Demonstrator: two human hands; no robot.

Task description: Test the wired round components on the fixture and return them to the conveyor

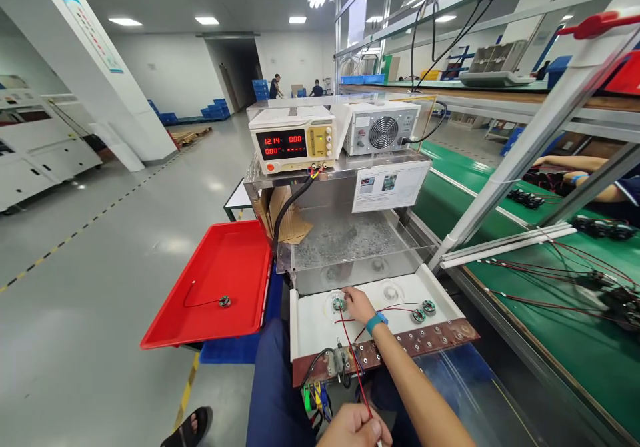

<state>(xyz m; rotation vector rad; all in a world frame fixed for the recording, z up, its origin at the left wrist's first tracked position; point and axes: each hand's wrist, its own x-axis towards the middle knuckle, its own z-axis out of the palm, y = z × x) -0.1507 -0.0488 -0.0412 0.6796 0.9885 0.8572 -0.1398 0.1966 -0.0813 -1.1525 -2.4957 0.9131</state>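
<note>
My right hand [358, 304], with a blue band at the wrist, reaches onto the white test tray [315, 323] and pinches a small round component [339, 303] lying on a circular seat. A red wire [356, 360] runs from that component back to my left hand [353, 427], which is closed on it at the bottom edge. Two more round components [423, 311] with red leads lie at the tray's right. A brown terminal strip [420, 341] runs along the tray's front edge.
A red tray [215, 287] at the left holds one wired component [225, 301]. Behind stand a power supply [293, 141] reading 12.14 and a fan unit [383, 130]. The green conveyor [550, 313] at the right carries wired parts. Another person's arms [575, 167] rest at the far right.
</note>
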